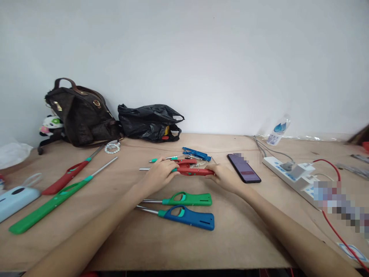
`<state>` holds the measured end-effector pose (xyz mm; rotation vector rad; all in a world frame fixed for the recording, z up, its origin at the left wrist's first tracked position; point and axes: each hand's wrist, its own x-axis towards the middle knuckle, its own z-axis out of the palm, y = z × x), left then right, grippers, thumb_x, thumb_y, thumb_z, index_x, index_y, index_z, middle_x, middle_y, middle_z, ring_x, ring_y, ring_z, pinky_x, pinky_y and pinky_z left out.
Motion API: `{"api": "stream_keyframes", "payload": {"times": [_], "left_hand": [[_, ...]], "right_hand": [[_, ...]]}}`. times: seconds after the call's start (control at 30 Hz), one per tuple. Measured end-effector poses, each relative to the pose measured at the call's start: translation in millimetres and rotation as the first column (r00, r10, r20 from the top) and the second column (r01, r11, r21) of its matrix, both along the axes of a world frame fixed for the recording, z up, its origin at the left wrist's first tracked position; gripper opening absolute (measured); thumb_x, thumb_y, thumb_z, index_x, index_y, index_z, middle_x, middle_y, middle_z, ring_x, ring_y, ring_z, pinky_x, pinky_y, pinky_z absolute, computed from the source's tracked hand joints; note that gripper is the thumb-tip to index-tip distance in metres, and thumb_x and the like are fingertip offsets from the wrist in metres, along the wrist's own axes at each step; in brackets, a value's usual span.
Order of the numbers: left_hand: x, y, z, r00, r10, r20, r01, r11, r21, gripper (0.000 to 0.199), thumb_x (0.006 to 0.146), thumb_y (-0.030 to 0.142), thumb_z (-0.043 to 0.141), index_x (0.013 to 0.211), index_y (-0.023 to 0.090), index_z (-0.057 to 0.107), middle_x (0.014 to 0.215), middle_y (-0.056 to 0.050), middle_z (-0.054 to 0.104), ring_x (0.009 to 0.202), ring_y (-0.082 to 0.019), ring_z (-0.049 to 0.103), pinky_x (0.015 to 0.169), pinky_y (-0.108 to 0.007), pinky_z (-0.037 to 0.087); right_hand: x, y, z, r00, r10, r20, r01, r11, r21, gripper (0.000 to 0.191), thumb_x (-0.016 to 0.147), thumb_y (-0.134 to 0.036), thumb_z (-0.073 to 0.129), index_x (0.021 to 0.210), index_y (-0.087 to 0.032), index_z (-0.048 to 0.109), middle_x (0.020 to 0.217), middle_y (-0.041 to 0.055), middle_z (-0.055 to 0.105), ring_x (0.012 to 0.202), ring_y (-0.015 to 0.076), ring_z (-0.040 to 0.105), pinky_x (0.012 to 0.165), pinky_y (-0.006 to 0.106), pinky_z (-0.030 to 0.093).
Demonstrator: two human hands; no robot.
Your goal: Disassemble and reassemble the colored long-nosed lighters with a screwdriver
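Observation:
A red long-nosed lighter (193, 171) lies level between my hands, its metal nozzle pointing left. My left hand (161, 171) is closed on the nozzle end, and my right hand (221, 175) grips the handle's right end. Just behind it are a red casing piece (184, 161), a blue lighter casing (196, 154) and small loose parts, partly hidden by the lighter and my fingers. Nearer to me, a green lighter (198, 199) and a blue lighter (193, 220) rest side by side. On the left lie another red lighter (65, 179) and another green one (52, 207).
Against the wall stand a dark backpack (86, 119) and a black plastic bag (144, 121). A phone (244, 168), a white power strip (282, 171) with cables and a water bottle (278, 132) are to the right. A light-blue device (19, 200) sits far left.

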<state>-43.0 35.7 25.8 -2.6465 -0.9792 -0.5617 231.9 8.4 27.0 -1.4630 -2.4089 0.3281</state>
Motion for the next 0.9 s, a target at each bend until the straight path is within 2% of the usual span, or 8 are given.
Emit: {"api": "stream_keyframes", "payload": {"times": [0.13,0.23,0.33,0.43,0.57,0.7,0.8,0.9], "left_hand": [[5.7,-5.5,-1.1,0.997,-0.017,0.07,0.025,0.994,-0.111,0.013,0.092,0.021,0.056,0.098,0.017,0.066,0.1,-0.006,0.072,0.094,-0.022,0.064,0.082,-0.034,0.043],[17.0,-15.8,-4.3,0.996,-0.079,0.043,0.086,0.978,-0.189,0.016,0.089,0.022,0.06,0.104,0.021,0.066,0.105,-0.004,0.069,0.096,-0.021,0.062,0.083,-0.033,0.043],[28.3,-24.9,-11.2,0.991,-0.132,-0.009,0.128,0.969,-0.212,0.013,0.09,0.022,0.06,0.101,0.02,0.067,0.106,-0.004,0.066,0.093,-0.019,0.062,0.082,-0.032,0.044],[32.5,-27.5,-16.2,0.989,-0.146,-0.01,0.141,0.968,-0.206,0.013,0.089,0.022,0.061,0.1,0.02,0.066,0.105,-0.004,0.065,0.092,-0.02,0.061,0.084,-0.034,0.044],[32.5,-26.8,-16.3,0.984,-0.172,0.036,0.176,0.952,-0.25,0.016,0.089,0.02,0.059,0.104,0.019,0.065,0.109,-0.005,0.065,0.099,-0.021,0.061,0.085,-0.033,0.046],[37.0,-29.7,-16.4,0.958,-0.267,0.101,0.285,0.911,-0.299,0.026,0.094,0.019,0.052,0.118,0.02,0.062,0.122,-0.006,0.063,0.112,-0.021,0.058,0.098,-0.035,0.044],[41.2,-31.9,-18.6,0.919,-0.375,0.118,0.392,0.853,-0.343,0.035,0.097,0.021,0.048,0.131,0.022,0.054,0.133,-0.006,0.058,0.125,-0.02,0.051,0.106,-0.036,0.039],[41.6,-32.3,-20.1,0.91,-0.396,0.119,0.411,0.829,-0.379,0.037,0.097,0.024,0.049,0.133,0.024,0.052,0.137,-0.005,0.056,0.125,-0.02,0.051,0.105,-0.036,0.04]], "right_hand": [[-8.1,-5.2,0.4,1.0,-0.01,0.028,0.009,0.999,0.031,0.011,0.087,-0.018,0.058,0.095,-0.016,0.066,0.088,0.0079,0.07,0.08,0.0204,0.062,0.068,0.026,0.041],[-13.5,-8.6,-1.7,0.997,0.071,0.037,-0.071,0.998,-0.001,0.015,0.084,-0.023,0.064,0.096,-0.016,0.067,0.092,0.0085,0.071,0.084,0.0219,0.064,0.071,0.028,0.044],[-9.6,-6.3,-3.2,0.989,0.145,-0.035,-0.146,0.988,-0.056,0.024,0.083,-0.03,0.066,0.103,-0.016,0.066,0.103,0.0101,0.07,0.09,0.0217,0.064,0.076,0.029,0.046],[7.3,1.3,-0.1,0.998,0.024,-0.052,-0.028,0.997,-0.076,0.016,0.088,-0.021,0.056,0.099,-0.016,0.065,0.098,0.0091,0.07,0.084,0.019,0.064,0.072,0.029,0.046],[36.7,9.4,6.9,0.981,-0.073,0.182,0.096,0.988,-0.121,0.011,0.077,-0.009,0.061,0.081,-0.018,0.066,0.084,0.0043,0.07,0.076,0.0186,0.063,0.061,0.025,0.039],[50.7,10.0,7.6,0.925,-0.052,0.376,0.166,0.946,-0.277,0.015,0.066,-0.004,0.067,0.069,-0.019,0.067,0.075,0.0032,0.069,0.068,0.0185,0.062,0.052,0.024,0.032],[48.9,9.9,5.0,0.92,-0.023,0.392,0.158,0.935,-0.317,0.014,0.064,-0.005,0.069,0.068,-0.019,0.067,0.076,0.0028,0.069,0.067,0.0184,0.062,0.05,0.024,0.031],[44.8,11.0,2.2,0.928,-0.009,0.372,0.133,0.941,-0.311,0.016,0.064,-0.003,0.068,0.068,-0.019,0.066,0.076,0.0024,0.069,0.068,0.018,0.062,0.05,0.024,0.03]]}}
